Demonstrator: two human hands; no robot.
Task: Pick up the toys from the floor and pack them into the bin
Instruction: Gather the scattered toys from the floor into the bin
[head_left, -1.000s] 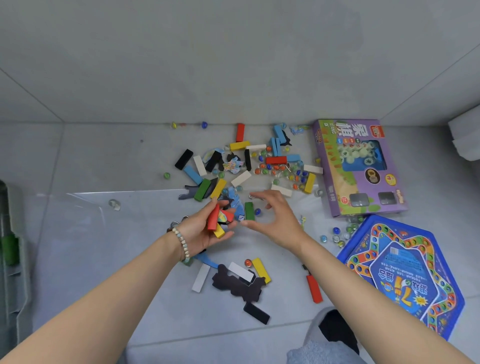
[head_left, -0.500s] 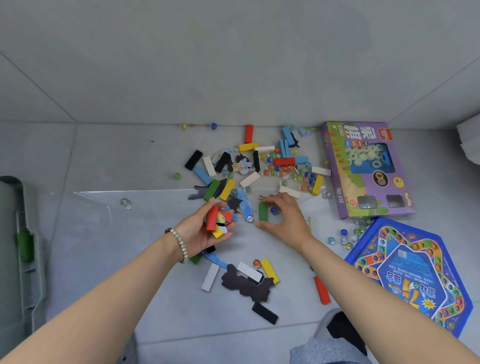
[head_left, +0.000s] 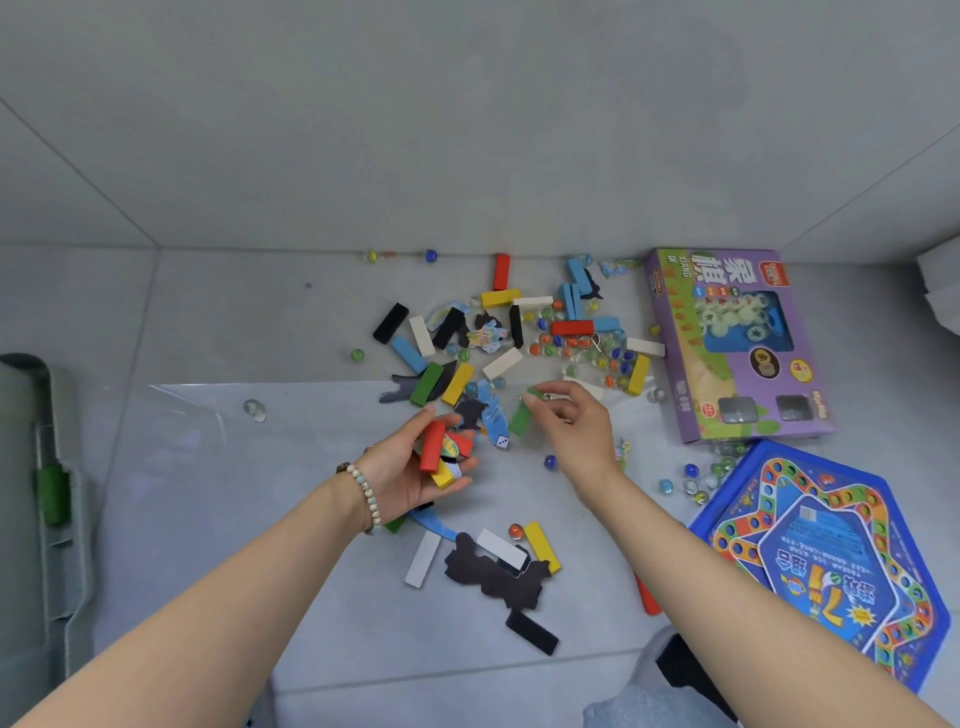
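Green block (head_left: 519, 420), smooth rectangular, pinched at right hand (head_left: 576, 434) fingertips; left hand (head_left: 402, 475) just beside curls round red block (head_left: 432, 446), yellow block (head_left: 442, 476)

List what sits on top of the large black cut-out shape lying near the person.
A white block lies across the black cut-out shape; a yellow block meets its right edge. Anything beneath the shape is covered.

a pale beaded bracelet (head_left: 368, 496) circles the bare left wrist.
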